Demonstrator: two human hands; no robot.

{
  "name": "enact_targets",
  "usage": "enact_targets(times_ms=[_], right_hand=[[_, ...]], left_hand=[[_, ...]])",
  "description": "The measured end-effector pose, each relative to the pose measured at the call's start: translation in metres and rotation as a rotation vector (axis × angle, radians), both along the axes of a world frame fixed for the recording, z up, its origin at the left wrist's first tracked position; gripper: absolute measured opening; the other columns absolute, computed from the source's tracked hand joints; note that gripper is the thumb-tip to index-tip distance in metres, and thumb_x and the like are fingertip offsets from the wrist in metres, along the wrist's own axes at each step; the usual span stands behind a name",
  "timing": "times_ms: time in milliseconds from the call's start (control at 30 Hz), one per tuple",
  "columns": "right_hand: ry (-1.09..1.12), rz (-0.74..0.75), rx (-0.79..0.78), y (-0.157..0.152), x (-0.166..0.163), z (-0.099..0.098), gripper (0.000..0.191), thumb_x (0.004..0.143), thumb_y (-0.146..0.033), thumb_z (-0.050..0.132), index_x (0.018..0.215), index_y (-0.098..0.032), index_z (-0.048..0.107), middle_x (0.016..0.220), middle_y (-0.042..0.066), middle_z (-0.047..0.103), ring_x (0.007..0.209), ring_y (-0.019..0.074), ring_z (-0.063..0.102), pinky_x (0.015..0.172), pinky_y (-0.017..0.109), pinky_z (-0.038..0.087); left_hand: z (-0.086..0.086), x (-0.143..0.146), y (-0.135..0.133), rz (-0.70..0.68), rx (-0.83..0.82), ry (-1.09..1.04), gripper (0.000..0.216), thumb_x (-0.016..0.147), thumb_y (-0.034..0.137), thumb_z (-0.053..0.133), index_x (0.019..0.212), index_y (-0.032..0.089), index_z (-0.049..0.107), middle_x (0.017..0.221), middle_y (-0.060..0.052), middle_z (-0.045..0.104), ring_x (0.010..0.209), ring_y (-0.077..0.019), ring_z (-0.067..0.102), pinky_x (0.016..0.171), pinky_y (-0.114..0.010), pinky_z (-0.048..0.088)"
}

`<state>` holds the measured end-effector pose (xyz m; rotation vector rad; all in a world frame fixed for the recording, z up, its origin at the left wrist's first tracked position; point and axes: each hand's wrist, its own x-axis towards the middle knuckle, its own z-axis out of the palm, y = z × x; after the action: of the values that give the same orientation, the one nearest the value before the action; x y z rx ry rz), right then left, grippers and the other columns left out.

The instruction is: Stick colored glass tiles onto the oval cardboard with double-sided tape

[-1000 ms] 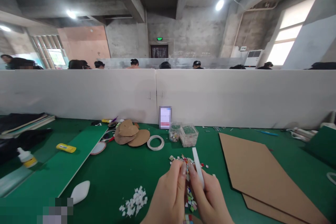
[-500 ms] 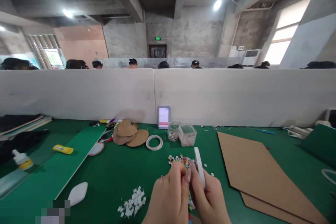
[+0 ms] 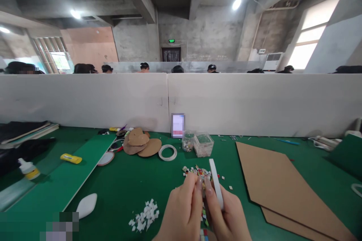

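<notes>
My two hands are close together, low in the view just right of centre. My right hand is closed around a flat white bar, whose far end sticks up past the fingers. Its kind does not show. My left hand is curled, thumb against the bent fingers, beside the right thumb. Something small and pale shows between the thumbs, but I cannot make out what it is. Just beyond the hands lies a scatter of small coloured pieces. To their left is a heap of white chips.
Behind the hands stand a clear box, a clear jar and a propped phone. A white ring roll and cardboard discs lie left of these. Large cardboard sheets lie right. A white partition closes the back.
The thumbs have drawn slightly apart, so a small pale thing shows between them. The white bar stays in my right hand. The whole view has shifted slightly.
</notes>
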<state>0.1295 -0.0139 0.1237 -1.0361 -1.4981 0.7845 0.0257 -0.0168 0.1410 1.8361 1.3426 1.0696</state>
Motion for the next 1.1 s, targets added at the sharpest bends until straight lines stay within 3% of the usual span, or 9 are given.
enact_targets(times_ms=[167,467,700,1100], right_hand=[[0.051,0.054,-0.076,0.0012,0.0015,0.0028,0.036,0.087,-0.045,0.036,0.069,-0.018,0.053,0.047,-0.004,0.036,0.041,0.0102,0.029,0.037,0.023,0.023],[0.065,0.061,-0.074,0.001,0.0013,-0.0026,0.034,0.087,-0.043,0.037,0.072,-0.017,0.054,0.047,-0.005,0.036,0.04,0.0089,0.028,0.036,0.022,0.021],[-0.002,-0.036,-0.011,0.0014,0.005,-0.0029,0.034,0.086,-0.043,0.04,0.069,-0.017,0.055,0.045,-0.003,0.041,0.038,0.0093,0.035,0.035,0.021,0.027],[0.01,-0.071,0.089,0.0003,0.005,-0.0001,0.035,0.086,-0.041,0.041,0.062,-0.019,0.052,0.046,-0.003,0.041,0.039,0.0092,0.037,0.036,0.02,0.03]], left_hand=[[0.0014,0.003,-0.0019,0.009,-0.065,-0.064,0.03,0.09,0.041,0.024,0.071,0.022,0.037,0.052,0.005,0.035,0.042,-0.0107,0.033,0.043,-0.024,0.02],[0.001,0.0059,-0.0033,0.047,-0.066,-0.12,0.033,0.09,0.044,0.025,0.069,0.022,0.037,0.052,0.006,0.033,0.043,-0.0103,0.033,0.043,-0.023,0.02],[-0.0006,0.0026,-0.0008,-0.012,0.024,-0.063,0.033,0.091,0.04,0.024,0.066,0.021,0.035,0.055,0.004,0.036,0.048,-0.0104,0.035,0.047,-0.022,0.025],[0.0009,0.002,-0.0084,0.036,-0.069,-0.141,0.039,0.089,0.049,0.024,0.069,0.021,0.043,0.061,0.001,0.044,0.057,-0.0132,0.043,0.051,-0.022,0.034]])
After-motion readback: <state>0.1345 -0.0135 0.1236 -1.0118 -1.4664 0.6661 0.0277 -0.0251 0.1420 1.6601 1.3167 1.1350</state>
